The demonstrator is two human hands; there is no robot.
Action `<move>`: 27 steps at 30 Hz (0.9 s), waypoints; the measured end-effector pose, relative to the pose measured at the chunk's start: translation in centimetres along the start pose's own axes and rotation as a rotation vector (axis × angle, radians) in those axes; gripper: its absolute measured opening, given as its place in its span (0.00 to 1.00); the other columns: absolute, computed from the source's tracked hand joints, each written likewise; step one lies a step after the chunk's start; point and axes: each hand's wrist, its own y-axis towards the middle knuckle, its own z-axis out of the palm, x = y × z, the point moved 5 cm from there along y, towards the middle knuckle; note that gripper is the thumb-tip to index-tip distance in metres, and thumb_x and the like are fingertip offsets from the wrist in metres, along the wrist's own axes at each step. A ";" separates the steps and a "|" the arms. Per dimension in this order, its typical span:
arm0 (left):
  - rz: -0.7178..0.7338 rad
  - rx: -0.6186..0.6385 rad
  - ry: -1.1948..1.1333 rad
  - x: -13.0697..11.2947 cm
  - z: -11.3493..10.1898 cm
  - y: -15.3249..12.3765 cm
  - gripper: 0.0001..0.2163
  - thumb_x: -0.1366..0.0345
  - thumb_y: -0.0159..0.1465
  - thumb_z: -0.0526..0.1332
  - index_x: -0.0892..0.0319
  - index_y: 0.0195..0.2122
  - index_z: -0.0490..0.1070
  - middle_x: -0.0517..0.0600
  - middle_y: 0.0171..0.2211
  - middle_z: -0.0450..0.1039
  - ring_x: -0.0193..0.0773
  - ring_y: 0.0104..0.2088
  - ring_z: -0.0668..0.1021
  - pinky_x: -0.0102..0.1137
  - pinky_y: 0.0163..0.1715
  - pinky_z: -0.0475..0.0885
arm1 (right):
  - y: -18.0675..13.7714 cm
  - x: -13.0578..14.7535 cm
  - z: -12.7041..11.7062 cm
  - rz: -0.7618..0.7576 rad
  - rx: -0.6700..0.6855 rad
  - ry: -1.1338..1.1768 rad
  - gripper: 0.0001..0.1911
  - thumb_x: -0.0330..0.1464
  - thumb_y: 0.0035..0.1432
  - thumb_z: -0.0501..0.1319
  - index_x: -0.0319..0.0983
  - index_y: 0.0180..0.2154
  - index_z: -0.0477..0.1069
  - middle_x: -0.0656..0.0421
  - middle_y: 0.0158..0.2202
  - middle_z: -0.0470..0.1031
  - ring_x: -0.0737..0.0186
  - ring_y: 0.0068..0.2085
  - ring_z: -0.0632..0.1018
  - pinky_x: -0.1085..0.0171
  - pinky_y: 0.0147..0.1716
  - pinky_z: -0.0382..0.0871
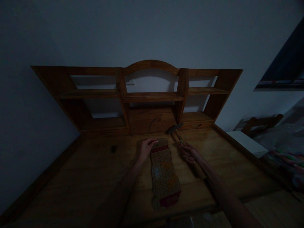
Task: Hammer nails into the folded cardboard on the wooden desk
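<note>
A long, flat piece with ragged edges (163,167), perhaps cardboard, lies on the wooden desk (99,177); it has a dotted pattern, orange patches and a dark red band near each end. At its far end, my left hand (146,148) is closed in a pinch. Anything between those fingertips is too small and dark to name. To the right of the flat piece, my right hand (190,153) is wrapped round the wooden handle of a hammer (177,134). The hammer's dark metal head points away from me, near the back of the desk.
A wooden shelf unit (153,96) stands along the desk's back edge against the wall. A small dark object (114,148) is on the desk at left. Beyond the raised right edge are a white surface (243,142) and a wooden chair back (262,123). The room is dim.
</note>
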 end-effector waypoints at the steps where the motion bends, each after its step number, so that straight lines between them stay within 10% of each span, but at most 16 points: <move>1: -0.003 0.002 0.007 0.0 0.1 0.0 0.08 0.61 0.58 0.62 0.58 0.33 0.77 0.51 0.35 0.78 0.40 0.37 0.78 0.32 0.39 0.72 | 0.0 0.0 0.1 0.002 0.000 0.001 0.11 0.39 0.57 0.56 0.43 0.42 0.60 0.73 0.13 0.55 0.76 0.09 0.51 0.76 0.05 0.45; 27: 0.024 0.030 0.091 -0.2 1.0 -0.3 0.06 0.63 0.58 0.63 0.58 0.34 0.76 0.49 0.34 0.78 0.37 0.35 0.79 0.29 0.36 0.73 | 0.2 -0.1 0.0 0.011 0.061 0.000 0.11 0.42 0.57 0.55 0.42 0.37 0.60 0.73 0.12 0.53 0.74 0.08 0.50 0.75 0.04 0.48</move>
